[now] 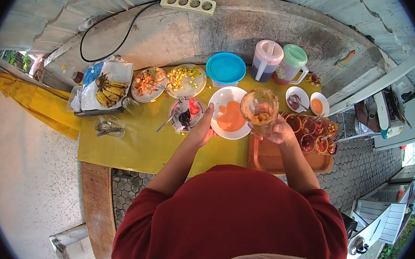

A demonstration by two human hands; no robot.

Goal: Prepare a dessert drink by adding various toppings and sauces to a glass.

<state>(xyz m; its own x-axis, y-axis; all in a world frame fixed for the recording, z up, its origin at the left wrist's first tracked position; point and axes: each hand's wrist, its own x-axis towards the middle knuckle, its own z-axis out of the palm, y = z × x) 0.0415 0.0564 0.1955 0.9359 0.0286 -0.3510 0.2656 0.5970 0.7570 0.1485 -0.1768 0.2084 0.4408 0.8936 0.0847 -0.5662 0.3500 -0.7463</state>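
My left hand (204, 129) grips the left rim of a white bowl (244, 131) that has orange powder (232, 117) in it. In my right hand (279, 130) is a drinking glass (259, 106), its rim crusted with orange-brown grains and pieces of fruit visible inside. The glass is just right of the bowl and overlaps its edge in view. Left of my left hand, a patterned bowl (175, 125) contains dark jelly, red pieces and a spoon. Behind my right wrist, several filled glasses (307, 142) with coated rims stand on a brown tray (267, 159).
Plates of chopped orange fruit (146, 84) and yellow-green fruit (186, 80) lie at the back left, near bananas (111, 93). A blue-lidded tub (226, 68) and two pitchers (267, 61) line the back. Two small bowls (297, 99) sit right; a cutlery glass (109, 128) stands left.
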